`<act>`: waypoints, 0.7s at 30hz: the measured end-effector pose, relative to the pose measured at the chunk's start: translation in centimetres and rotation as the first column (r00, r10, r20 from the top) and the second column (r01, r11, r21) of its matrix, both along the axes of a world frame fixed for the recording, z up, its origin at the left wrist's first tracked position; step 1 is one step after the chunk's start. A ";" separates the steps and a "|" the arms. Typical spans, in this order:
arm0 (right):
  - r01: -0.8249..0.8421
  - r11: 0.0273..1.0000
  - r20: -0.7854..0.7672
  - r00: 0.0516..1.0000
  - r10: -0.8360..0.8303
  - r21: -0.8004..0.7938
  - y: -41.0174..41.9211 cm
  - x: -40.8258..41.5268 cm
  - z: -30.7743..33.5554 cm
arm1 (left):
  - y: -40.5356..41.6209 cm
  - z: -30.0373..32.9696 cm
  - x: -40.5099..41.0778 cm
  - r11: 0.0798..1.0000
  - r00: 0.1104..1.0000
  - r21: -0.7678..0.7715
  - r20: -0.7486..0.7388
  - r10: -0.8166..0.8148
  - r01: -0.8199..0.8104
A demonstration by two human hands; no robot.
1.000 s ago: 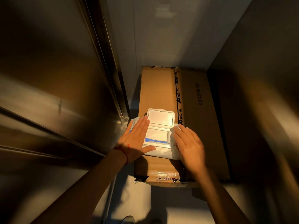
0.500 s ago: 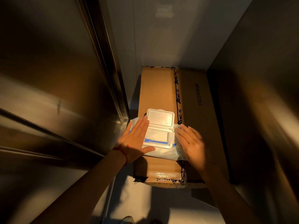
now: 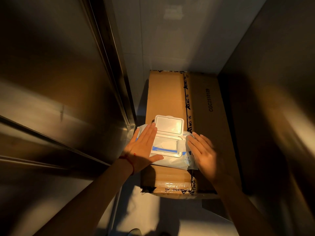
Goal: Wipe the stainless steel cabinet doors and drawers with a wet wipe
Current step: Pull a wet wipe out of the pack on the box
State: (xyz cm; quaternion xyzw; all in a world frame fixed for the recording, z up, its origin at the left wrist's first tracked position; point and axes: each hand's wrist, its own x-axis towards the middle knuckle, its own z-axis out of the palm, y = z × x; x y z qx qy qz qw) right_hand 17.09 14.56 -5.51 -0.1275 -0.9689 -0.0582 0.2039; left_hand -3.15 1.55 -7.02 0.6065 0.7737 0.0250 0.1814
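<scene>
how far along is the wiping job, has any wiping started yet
Early. Done: the wet wipe pack lies on the cardboard box with its lid flipped open. In hand: the left hand presses flat on the pack while the right hand draws a wipe out of the opening sideways. Left: free the wipe, then wipe the stainless steel cabinet, which neither hand touches.

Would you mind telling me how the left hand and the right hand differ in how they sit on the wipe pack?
The left hand lies flat with straight fingers on the wipe pack's left side; the right hand is at its right end, fingertips at a wipe drawn from the opening. The left hand looks sharp and has a red string at the wrist; the right hand is blurred and has none. Both lie palm down over the pack on the cardboard box.
</scene>
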 end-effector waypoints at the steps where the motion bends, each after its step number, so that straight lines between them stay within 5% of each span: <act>1: -0.002 1.000 -0.019 1.000 0.002 0.002 -0.1 0.0 0.0 | 0.0 0.0 0.0 1.000 1.000 0.001 0.005 0.000 0.000; 21: 0.096 0.989 0.048 0.995 -0.091 -0.109 -2.5 -1.5 0.9 | 0.1 0.6 0.2 0.999 0.999 -0.040 0.035 0.018 -0.017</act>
